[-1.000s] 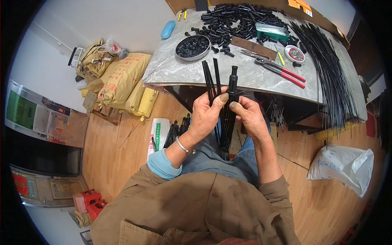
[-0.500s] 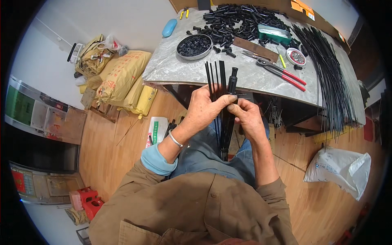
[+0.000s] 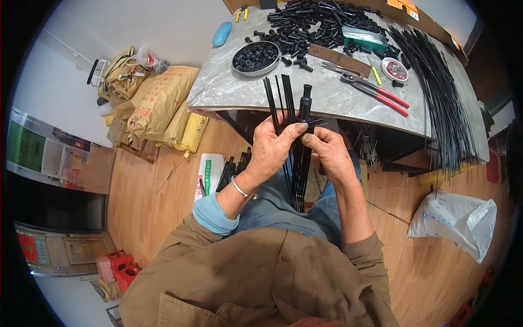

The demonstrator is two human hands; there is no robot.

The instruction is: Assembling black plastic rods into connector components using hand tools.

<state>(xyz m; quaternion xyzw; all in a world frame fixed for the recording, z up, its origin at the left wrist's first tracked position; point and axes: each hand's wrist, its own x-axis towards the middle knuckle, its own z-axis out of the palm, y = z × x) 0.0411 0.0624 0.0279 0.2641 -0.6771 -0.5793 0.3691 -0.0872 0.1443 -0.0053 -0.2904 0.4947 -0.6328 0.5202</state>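
Over my lap I hold a bundle of thin black rods [image 3: 298, 180] that look like umbrella ribs. A black stepped plastic tube [image 3: 306, 103], like an umbrella runner, stands upright at its top. My left hand [image 3: 274, 144] is closed round several of the rods, with the thumb against the base of the tube. Close beside it, my right hand [image 3: 329, 153] pinches at the same spot, thumb next to thumb. Short thin ends stick out to the right above it. What lies under the thumbs is hidden.
On the grey table [image 3: 218, 87] are a pile of black tubes [image 3: 321, 27], a round tin [image 3: 256, 59] of small black parts, red-handled pliers [image 3: 376, 95], a green box [image 3: 364, 39] and a dish [image 3: 394, 69]. Long black rods [image 3: 436, 92] overhang its right edge. Yellow sacks [image 3: 163, 103] stand left.
Both hands and the rods have shifted slightly left and up. The rods above my left hand are spread wider and lean further left. The grip at the tube's base stays.
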